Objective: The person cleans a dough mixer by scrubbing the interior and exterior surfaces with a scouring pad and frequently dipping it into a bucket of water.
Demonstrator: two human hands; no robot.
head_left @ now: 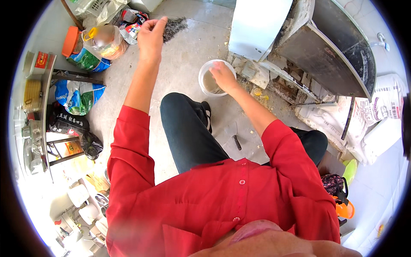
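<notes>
My left hand [150, 37] is held out over the floor at the upper left, thumb and fingers pinched together. Right beside its fingertips is a dark, speckled, fuzzy-looking patch [175, 28]; whether the hand grips it, I cannot tell. My right hand [222, 75] reaches into a round white bucket [202, 81] that holds greyish-brown liquid or paste. Its fingers are blurred inside the rim, so what they hold, if anything, is hidden. Between my knees, a tool with a black handle [236, 142] lies on the floor.
Right of the bucket stands a white panel [257, 30] beside a dirty dark metal cabinet [329, 55], with rubble [265, 92] along its base. White sacks [329, 115] lie against the right wall. A shelf [45, 103] and several bags, one blue-green [77, 96], line the left.
</notes>
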